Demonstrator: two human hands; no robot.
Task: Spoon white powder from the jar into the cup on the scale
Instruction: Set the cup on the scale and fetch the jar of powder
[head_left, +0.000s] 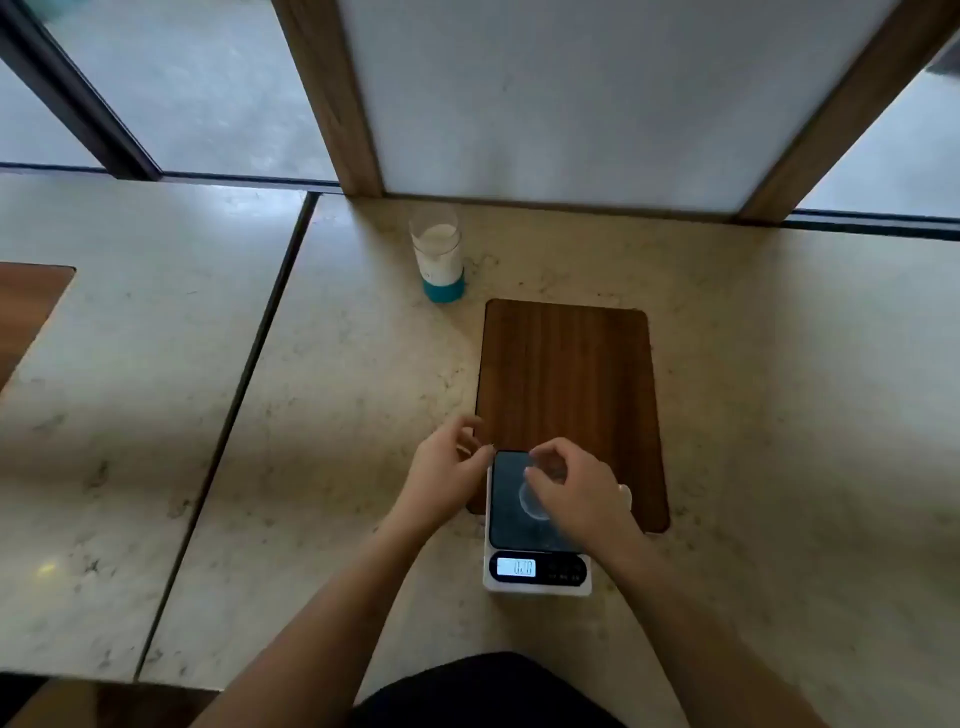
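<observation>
A small white scale (511, 519) with a dark weighing plate and a lit display sits near the table's front edge. A clear plastic cup (535, 496) rests on the plate, and my right hand (576, 493) pinches its rim. My left hand (447, 470) hovers at the scale's left edge with curled fingers, holding nothing I can make out. The clear jar (439, 254) of white powder, with a teal base, stands open at the back, well away from both hands. No spoon is visible.
A wooden board (569, 384) lies under the far half of the scale. The marble table (337, 415) has a dark seam running diagonally on the left. A framed white panel (571, 104) stands upright at the back edge.
</observation>
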